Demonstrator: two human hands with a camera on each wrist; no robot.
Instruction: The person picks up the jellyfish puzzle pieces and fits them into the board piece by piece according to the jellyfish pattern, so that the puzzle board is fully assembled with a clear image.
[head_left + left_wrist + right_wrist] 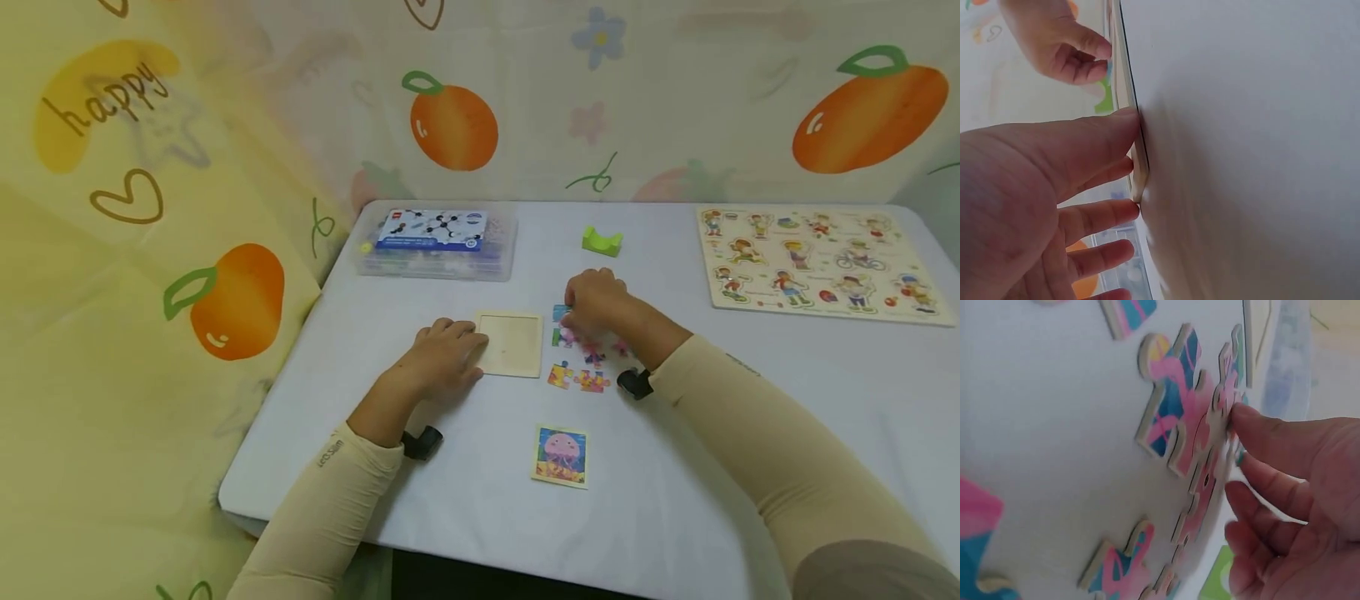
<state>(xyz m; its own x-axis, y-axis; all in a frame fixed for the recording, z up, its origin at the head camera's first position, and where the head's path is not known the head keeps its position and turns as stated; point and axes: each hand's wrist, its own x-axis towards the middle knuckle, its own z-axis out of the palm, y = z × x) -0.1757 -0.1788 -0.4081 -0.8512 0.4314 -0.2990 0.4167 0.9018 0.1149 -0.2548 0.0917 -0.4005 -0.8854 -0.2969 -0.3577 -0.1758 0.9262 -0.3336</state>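
Observation:
A shallow square wooden puzzle tray (510,345) lies on the white table. Its left edge and near corner are touched by my left hand (444,360), whose thumb and fingers reach out fairly straight in the left wrist view. To the right of the tray, jellyfish jigsaw pieces (592,381) in pink, blue and yellow lie in a loose group, some joined. My right hand (600,302) is over the far part of that group and pinches a puzzle piece (1232,428) between thumb and index finger. Much of this piece is hidden by the fingers.
Nearer the front lies a jellyfish picture card (561,457). A clear plastic case (438,262) with a printed label stands at the back left. Behind the pieces sits a green curved block (602,242). A wooden figure board (825,262) lies at the back right.

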